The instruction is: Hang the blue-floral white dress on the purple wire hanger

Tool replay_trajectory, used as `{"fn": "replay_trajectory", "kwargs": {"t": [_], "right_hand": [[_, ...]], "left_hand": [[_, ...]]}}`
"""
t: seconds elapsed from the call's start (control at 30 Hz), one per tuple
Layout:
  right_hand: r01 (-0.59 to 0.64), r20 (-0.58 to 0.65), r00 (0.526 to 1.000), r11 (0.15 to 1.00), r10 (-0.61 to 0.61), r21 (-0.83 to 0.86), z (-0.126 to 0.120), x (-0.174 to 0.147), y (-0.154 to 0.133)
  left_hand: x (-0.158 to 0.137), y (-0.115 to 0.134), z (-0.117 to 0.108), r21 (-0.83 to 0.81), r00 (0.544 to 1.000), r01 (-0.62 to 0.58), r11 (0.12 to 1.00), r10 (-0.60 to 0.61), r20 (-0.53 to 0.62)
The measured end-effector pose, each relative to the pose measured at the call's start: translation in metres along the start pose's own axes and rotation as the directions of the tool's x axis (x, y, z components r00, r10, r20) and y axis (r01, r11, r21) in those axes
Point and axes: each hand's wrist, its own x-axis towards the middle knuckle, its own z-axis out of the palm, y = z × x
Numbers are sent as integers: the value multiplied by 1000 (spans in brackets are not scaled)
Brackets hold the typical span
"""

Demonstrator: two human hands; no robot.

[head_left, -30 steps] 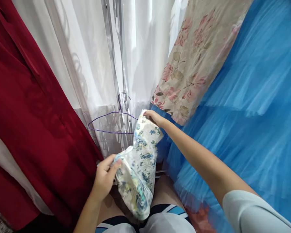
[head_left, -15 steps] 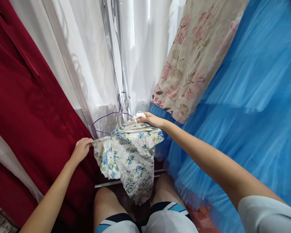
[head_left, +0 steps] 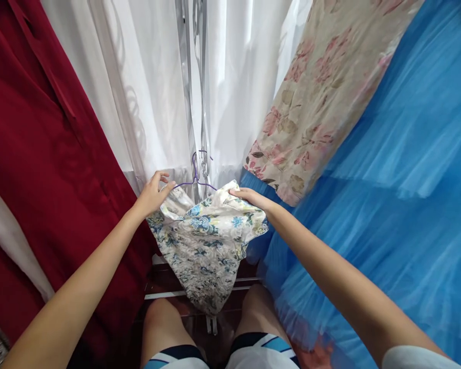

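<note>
Over there, a white-and-blue floral fabric garment [head_left: 207,251] hangs before a thin purple hooked hanger [head_left: 195,169], long red cloth [head_left: 61,179] left, layered blue tulle [head_left: 372,215] right, draped white curtain [head_left: 234,102] behind.

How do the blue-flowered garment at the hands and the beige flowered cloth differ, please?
The blue-flowered garment also shows yellow on a whitish ground; the beige flowered cloth shows pink flowers. The right hand holds the garment; no hand touches the cloth. The cloth runs out of the picture's top; the garment does not. Both have flower prints on pale fabric.
</note>
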Motion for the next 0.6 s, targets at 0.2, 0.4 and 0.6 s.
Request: {"fn": "replay_trajectory", "kwargs": {"t": [0.2, 0.4, 0.6], "right_hand": [[404, -211, 846, 848, -489, -343, -12, -39, 44], [454, -326, 700, 748, -635, -484, 9, -45, 23], [482, -124, 764, 688, -633, -543, 73, -60, -30]], "left_hand": [[-32, -4, -6, 55, 999, -6, 998, 4, 37], [-17, 27, -2, 489, 996, -51, 871, 78, -36], [0, 29, -2, 1, 968, 152, 988, -149, -202]]}}
